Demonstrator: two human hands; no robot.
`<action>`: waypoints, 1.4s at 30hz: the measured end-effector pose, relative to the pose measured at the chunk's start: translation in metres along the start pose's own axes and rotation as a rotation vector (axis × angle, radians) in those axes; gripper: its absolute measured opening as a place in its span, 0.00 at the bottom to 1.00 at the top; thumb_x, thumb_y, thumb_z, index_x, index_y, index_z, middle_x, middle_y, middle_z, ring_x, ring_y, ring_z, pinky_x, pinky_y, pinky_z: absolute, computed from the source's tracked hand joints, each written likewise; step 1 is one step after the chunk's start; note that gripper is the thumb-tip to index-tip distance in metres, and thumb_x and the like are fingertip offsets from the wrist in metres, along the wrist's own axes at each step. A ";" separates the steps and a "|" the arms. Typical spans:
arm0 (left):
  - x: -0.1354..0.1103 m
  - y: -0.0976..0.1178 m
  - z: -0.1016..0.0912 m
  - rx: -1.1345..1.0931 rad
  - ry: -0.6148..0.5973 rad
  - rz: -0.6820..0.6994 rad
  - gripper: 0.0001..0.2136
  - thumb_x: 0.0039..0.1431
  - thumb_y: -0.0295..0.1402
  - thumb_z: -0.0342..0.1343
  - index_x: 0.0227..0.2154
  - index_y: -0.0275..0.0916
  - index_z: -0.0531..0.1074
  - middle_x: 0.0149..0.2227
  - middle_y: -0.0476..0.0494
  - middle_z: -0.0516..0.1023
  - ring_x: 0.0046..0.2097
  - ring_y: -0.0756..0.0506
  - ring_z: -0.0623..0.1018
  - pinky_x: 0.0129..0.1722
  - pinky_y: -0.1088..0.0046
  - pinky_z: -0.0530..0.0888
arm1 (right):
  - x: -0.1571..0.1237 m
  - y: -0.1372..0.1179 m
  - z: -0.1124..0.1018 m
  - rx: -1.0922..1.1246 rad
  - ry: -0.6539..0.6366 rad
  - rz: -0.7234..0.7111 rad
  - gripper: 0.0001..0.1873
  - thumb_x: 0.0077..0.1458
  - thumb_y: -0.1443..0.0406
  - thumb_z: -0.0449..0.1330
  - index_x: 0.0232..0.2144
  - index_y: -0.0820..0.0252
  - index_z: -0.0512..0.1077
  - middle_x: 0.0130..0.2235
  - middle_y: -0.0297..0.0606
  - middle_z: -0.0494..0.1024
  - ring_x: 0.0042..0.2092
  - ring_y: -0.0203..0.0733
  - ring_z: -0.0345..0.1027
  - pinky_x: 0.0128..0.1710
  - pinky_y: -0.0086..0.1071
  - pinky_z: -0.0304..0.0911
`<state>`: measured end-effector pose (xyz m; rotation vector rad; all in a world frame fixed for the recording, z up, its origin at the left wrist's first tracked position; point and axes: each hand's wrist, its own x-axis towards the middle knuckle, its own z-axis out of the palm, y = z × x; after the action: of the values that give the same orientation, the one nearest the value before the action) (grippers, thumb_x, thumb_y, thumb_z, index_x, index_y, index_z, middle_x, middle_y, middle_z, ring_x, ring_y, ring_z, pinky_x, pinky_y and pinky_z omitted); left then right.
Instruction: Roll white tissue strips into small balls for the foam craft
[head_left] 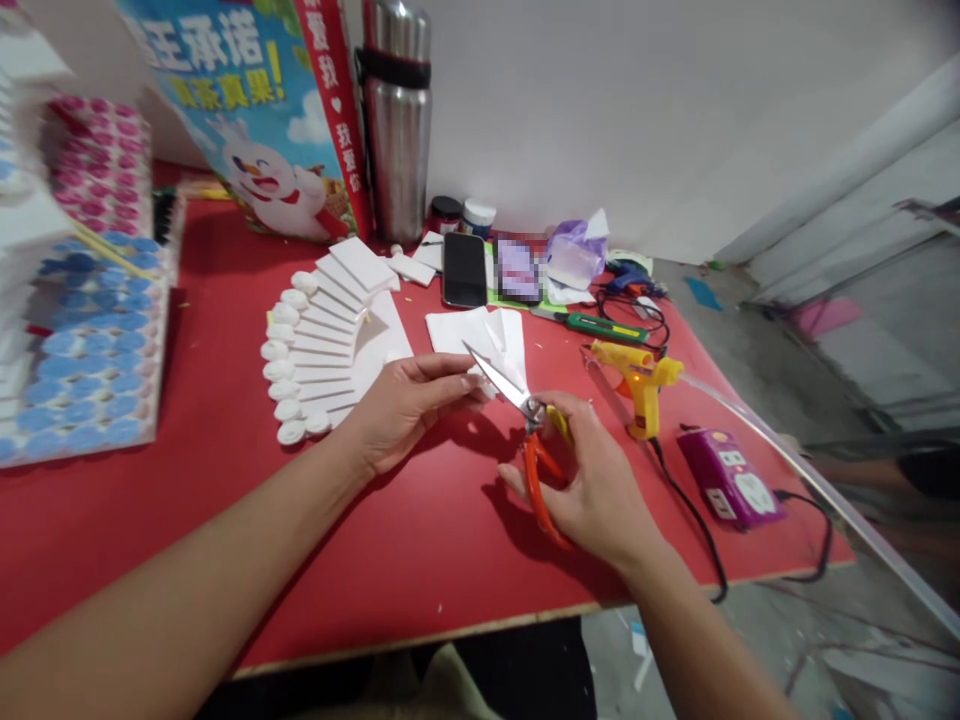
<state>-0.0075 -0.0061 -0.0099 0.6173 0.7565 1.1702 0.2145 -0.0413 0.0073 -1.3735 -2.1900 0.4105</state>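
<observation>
Clearly, the right hand (600, 485) grips scissors (532, 411); lidded jars (445, 212) beyond hide their contents.

A plain, pale grey wall (570, 120) rises in front of you, behind a red tabletop (420, 545) with a light tan front edge. To your right, you have a grey floor (739, 345) with a blue scrap (703, 294) on it, under soft, dull light.

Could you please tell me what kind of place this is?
Probably a small handicraft workspace: the red table bears a glue gun and a fan of white pieces, and the right hand holds scissors.
</observation>
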 end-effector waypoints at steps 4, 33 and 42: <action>0.000 0.000 0.001 0.011 -0.006 0.010 0.10 0.48 0.29 0.73 0.35 0.33 0.84 0.35 0.41 0.84 0.36 0.48 0.82 0.45 0.70 0.78 | 0.000 0.001 0.004 -0.026 -0.003 -0.030 0.33 0.53 0.58 0.69 0.58 0.56 0.64 0.50 0.45 0.74 0.47 0.50 0.71 0.49 0.42 0.69; 0.001 0.000 0.001 -0.007 0.020 -0.001 0.10 0.46 0.28 0.73 0.34 0.36 0.84 0.34 0.44 0.84 0.36 0.47 0.82 0.46 0.67 0.78 | 0.008 0.004 0.011 -0.037 -0.008 0.014 0.28 0.55 0.58 0.67 0.56 0.58 0.67 0.47 0.45 0.78 0.45 0.50 0.74 0.43 0.40 0.69; 0.001 -0.001 0.001 0.020 0.013 0.027 0.09 0.46 0.29 0.73 0.32 0.35 0.84 0.35 0.43 0.84 0.37 0.47 0.81 0.49 0.65 0.77 | 0.008 0.006 0.014 -0.041 0.008 0.003 0.26 0.57 0.57 0.66 0.56 0.56 0.68 0.48 0.45 0.79 0.45 0.50 0.75 0.42 0.40 0.69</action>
<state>-0.0059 -0.0058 -0.0096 0.6388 0.7735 1.1932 0.2084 -0.0310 -0.0050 -1.3981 -2.2012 0.3618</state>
